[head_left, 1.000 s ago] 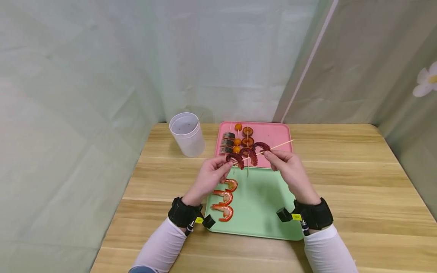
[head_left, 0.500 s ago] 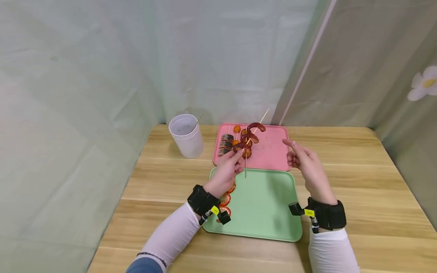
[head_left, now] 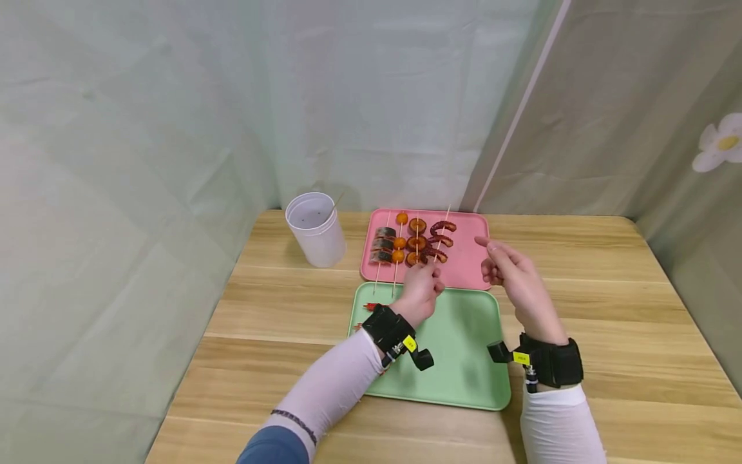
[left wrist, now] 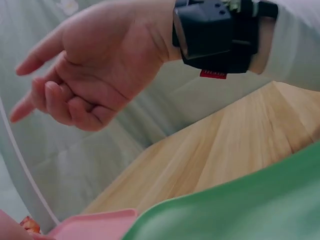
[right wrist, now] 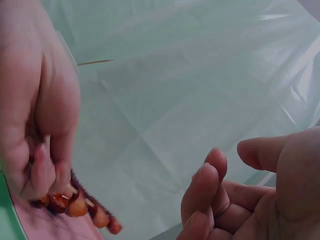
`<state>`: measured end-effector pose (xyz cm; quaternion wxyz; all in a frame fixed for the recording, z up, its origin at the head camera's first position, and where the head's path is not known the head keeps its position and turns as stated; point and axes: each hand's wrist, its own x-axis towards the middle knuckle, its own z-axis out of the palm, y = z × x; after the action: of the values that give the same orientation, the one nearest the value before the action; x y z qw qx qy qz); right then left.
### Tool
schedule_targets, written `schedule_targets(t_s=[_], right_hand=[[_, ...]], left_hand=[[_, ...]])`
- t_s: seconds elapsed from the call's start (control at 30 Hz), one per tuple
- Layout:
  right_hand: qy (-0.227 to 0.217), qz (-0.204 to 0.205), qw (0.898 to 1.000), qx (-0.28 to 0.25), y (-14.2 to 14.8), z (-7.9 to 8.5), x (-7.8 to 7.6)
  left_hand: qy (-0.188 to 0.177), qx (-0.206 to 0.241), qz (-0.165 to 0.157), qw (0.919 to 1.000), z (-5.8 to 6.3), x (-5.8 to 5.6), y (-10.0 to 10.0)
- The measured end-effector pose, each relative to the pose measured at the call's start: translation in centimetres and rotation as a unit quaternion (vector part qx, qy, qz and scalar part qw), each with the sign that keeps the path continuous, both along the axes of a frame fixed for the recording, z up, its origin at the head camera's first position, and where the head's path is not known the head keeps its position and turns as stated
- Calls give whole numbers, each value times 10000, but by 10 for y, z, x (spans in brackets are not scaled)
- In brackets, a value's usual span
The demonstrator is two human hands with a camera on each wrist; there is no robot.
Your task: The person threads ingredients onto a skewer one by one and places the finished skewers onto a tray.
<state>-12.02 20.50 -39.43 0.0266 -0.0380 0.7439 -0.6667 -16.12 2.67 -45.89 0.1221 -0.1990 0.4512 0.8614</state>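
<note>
In the head view, my left hand (head_left: 422,290) pinches the lower end of a skewer of octopus tentacle pieces (head_left: 442,241), which lies along the pink tray (head_left: 471,258). To its left on that tray are a mushroom skewer (head_left: 417,227), a skewer of small orange balls (head_left: 399,243) and a skewer of dark-skinned fish pieces (head_left: 382,245). My right hand (head_left: 522,287) hovers to the right, holding nothing, fingers loosely bent. The right wrist view shows the left fingers (right wrist: 42,172) close over the skewered pieces. Left wrist view: the right hand (left wrist: 95,70) is in the air.
A green tray (head_left: 458,348) lies in front of the pink one; shrimp (head_left: 373,307) on its left are mostly hidden by my left arm. A white plastic cup (head_left: 320,241) with a thin stick stands at the back left. Curtains hang behind the wooden table (head_left: 591,309).
My right hand has let go of the octopus skewer and drawn off to the right. My left hand has swung the skewer upright and lowered it onto the pink tray, right of the mushrooms.
</note>
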Motion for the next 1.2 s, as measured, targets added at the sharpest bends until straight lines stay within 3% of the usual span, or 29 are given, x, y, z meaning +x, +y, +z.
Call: schedule_targets(t_s=[0.2, 0.33, 0.43, 0.6, 0.77, 0.93, 1.2], right_hand=[[-15, 40, 10000, 2, -1, -1, -1], [11, 87, 10000, 36, -2, -1, -2], [8, 111, 9999, 56, -2, -2, -2], [18, 172, 9998, 51, 0, -3, -1], [57, 228, 9997, 109, 0, -4, 0], [105, 245, 9994, 221, -1, -5, 0], [160, 286, 9989, 338, -2, -6, -1]], left_hand=[[-146, 127, 404, 9990, -15, -1, 16], [-159, 105, 420, 9989, -18, -1, 20], [-192, 260, 270, 9991, -15, 0, 19], [-263, 294, -307, 9988, -4, 6, 11], [-80, 296, -814, 9962, 4, 11, 3], [19, 706, -984, 9926, 14, 16, -3], [59, 838, -1117, 9902, 28, 25, -13]])
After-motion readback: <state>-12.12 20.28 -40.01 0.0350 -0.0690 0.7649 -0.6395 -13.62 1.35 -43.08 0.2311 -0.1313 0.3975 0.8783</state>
